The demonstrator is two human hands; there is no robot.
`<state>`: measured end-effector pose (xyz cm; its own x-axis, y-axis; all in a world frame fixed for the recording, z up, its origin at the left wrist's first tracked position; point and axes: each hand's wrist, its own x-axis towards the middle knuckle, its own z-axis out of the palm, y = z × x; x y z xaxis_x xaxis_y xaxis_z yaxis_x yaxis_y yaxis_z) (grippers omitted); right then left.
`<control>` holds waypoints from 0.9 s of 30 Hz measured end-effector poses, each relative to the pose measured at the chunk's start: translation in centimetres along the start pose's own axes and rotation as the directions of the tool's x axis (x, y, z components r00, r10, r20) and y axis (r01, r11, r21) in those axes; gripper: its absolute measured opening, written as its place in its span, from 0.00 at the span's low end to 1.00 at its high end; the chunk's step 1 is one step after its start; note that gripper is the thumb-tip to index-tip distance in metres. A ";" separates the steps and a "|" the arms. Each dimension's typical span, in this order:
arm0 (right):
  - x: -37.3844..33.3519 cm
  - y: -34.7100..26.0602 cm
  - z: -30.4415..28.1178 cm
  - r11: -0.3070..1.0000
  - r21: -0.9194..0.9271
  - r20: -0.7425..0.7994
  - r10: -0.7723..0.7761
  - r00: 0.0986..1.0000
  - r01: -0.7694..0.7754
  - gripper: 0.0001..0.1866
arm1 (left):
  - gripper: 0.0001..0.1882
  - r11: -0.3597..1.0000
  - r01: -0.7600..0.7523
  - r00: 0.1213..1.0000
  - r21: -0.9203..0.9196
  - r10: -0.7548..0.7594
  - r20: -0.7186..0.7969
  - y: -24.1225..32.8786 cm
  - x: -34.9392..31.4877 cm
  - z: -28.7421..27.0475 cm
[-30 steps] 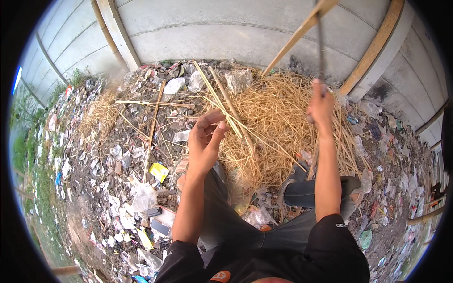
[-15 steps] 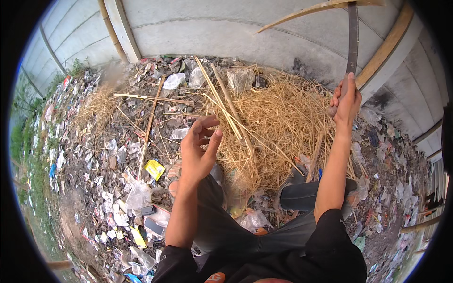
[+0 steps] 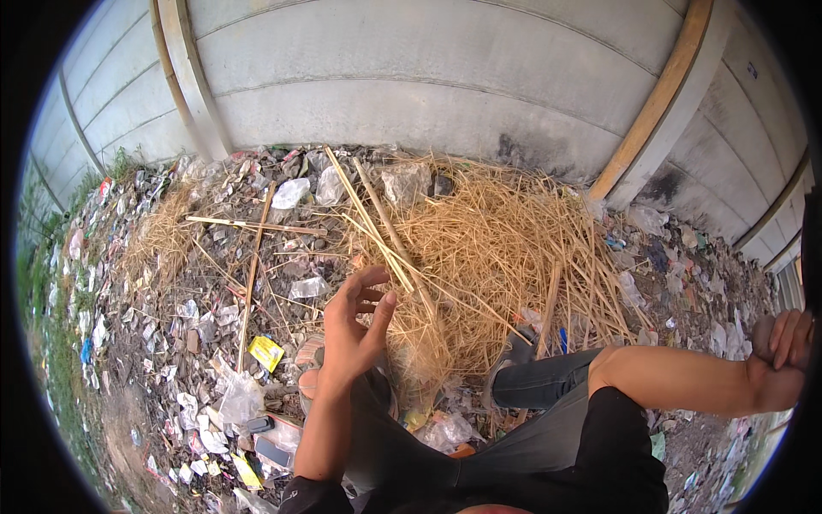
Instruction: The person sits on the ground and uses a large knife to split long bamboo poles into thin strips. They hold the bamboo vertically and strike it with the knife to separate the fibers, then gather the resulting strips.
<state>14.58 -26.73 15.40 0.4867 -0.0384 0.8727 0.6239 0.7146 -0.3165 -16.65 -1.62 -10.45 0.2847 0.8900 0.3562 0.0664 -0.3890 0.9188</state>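
My left hand is raised in front of my left knee, near the lower ends of some light bamboo strips. Its fingers are loosely bent and apart from the thumb, with nothing between them. At the far right edge my right hand is closed in a fist, the forearm stretched out sideways. It gripped a machete by the handle half a second ago and keeps the same grip; the blade is now out of the picture. A heap of straw-coloured shavings lies before my knees.
A grey panel wall runs along the far side, with a bamboo pole leaning at a post. Litter covers the ground, including a yellow packet and clear plastic. Thin wood strips cross left of the heap.
My right arm has swung from the upper right down to the far right, taking the machete out of view. The curved strip at its tip has left the picture. My left hand stays loosely raised.
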 end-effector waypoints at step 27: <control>1.8 -0.3 -2.4 0.990 0.074 -0.017 -0.118 0.993 0.119 0.35 | 0.21 0.997 -0.010 1.000 0.077 0.009 0.010 -0.8 0.2 1.2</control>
<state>16.73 -28.66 16.14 0.4202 -0.1347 0.8974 0.6304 0.7546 -0.1820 -15.48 -1.38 -11.33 0.2944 0.8841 0.3628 0.1367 -0.4147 0.8996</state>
